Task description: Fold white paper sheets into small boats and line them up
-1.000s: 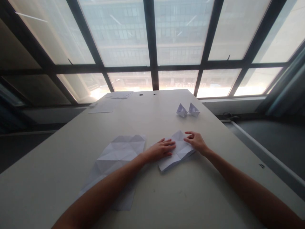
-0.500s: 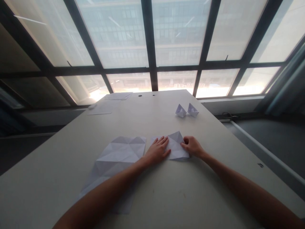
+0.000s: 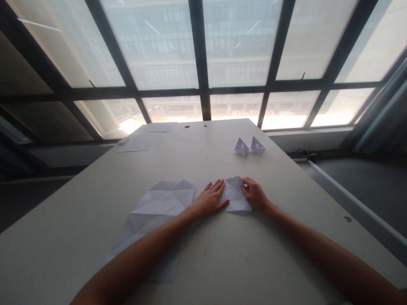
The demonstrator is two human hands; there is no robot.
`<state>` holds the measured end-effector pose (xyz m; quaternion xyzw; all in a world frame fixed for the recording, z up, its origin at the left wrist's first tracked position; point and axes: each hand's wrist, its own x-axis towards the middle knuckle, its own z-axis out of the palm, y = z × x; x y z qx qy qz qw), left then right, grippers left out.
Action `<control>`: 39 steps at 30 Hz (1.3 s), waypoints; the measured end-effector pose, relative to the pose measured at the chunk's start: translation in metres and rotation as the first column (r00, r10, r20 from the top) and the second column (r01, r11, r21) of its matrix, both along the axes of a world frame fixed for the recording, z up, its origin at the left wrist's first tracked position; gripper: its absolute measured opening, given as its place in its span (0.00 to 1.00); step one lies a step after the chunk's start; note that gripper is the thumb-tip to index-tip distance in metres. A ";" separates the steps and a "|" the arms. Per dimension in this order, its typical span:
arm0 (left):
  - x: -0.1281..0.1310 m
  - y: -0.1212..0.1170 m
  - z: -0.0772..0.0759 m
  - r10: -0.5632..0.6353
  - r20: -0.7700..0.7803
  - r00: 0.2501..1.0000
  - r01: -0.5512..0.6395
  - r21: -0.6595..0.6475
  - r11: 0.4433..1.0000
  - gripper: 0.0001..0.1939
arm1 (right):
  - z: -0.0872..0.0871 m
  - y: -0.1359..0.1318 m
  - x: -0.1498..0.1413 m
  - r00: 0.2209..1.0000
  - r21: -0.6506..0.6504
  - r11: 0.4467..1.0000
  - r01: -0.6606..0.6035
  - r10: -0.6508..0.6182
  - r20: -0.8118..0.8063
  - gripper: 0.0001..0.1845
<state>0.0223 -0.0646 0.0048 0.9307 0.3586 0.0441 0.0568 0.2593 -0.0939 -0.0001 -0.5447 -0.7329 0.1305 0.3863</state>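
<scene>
A folded sheet of white paper (image 3: pixel 234 198) lies on the table in front of me. My left hand (image 3: pixel 210 199) rests flat across its left part, fingers stretched out, and covers some of it. At the right edge, my right hand (image 3: pixel 254 194) pinches the paper's upper right corner between thumb and fingers. Left of this sheet lies a larger creased white paper (image 3: pixel 159 203), partly hidden under my left forearm.
Two folded paper boats (image 3: pixel 241 147) stand side by side toward the back right of the white table (image 3: pixel 197 156). Several flat paper sheets (image 3: pixel 135 145) lie at the far left. Windows rise behind the table's far edge.
My right hand has moved slightly up along the paper's right edge, and the raised corner there has come down a little. My left hand stays nearly in place.
</scene>
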 end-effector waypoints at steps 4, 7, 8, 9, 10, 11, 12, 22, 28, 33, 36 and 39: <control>0.001 0.000 -0.001 0.019 -0.013 1.000 -0.018 0.018 1.000 0.42 | -0.001 -0.004 -0.005 0.969 0.045 0.971 -0.235 0.230 0.092 0.23; 0.001 0.001 -0.002 0.022 -0.034 0.999 -0.022 0.024 0.999 0.36 | 0.001 -0.010 -0.009 0.919 -0.024 0.948 -0.318 0.314 0.240 0.23; 0.001 0.002 -0.003 0.022 -0.041 0.999 -0.021 0.024 0.999 0.34 | 0.003 -0.012 -0.009 0.901 -0.047 0.942 -0.332 0.331 0.279 0.24; 0.001 0.002 -0.003 0.021 -0.044 0.999 -0.020 0.023 1.000 0.32 | 0.004 -0.013 -0.010 0.886 -0.067 0.937 -0.342 0.346 0.308 0.25; 0.001 0.002 -0.004 0.020 -0.043 0.999 -0.019 0.022 1.000 0.32 | 0.006 -0.015 -0.010 0.875 -0.083 0.934 -0.349 0.356 0.329 0.26; 0.001 0.003 -0.005 0.019 -0.037 0.999 -0.018 0.022 1.000 0.31 | 0.008 -0.015 -0.010 0.866 -0.097 0.931 -0.353 0.364 0.342 0.27; 0.001 0.003 -0.005 0.021 -0.028 0.999 -0.021 0.021 1.000 0.31 | 0.009 -0.016 -0.010 0.861 -0.109 0.929 -0.354 0.370 0.350 0.28; 0.003 -0.009 0.014 0.128 0.098 0.987 -0.135 0.067 0.989 0.24 | 0.009 -0.009 -0.007 0.853 -0.153 0.911 -0.384 0.413 0.318 0.19; 0.004 -0.002 0.000 0.116 0.056 0.992 -0.119 0.041 0.992 0.34 | 0.000 -0.009 -0.012 0.888 -0.100 0.939 -0.330 0.345 0.303 0.17; 0.003 0.002 -0.005 0.077 0.025 0.997 -0.077 0.011 0.997 0.41 | 0.002 -0.012 -0.018 0.850 -0.179 0.939 -0.293 0.341 0.402 0.28; 0.003 0.001 -0.004 0.075 0.033 0.997 -0.075 0.006 0.997 0.41 | 0.004 -0.013 -0.019 0.832 -0.214 0.939 -0.269 0.338 0.440 0.31; 0.003 0.001 -0.002 0.078 0.041 0.996 -0.078 0.002 0.997 0.40 | 0.004 -0.013 -0.020 0.832 -0.224 0.947 -0.230 0.311 0.459 0.32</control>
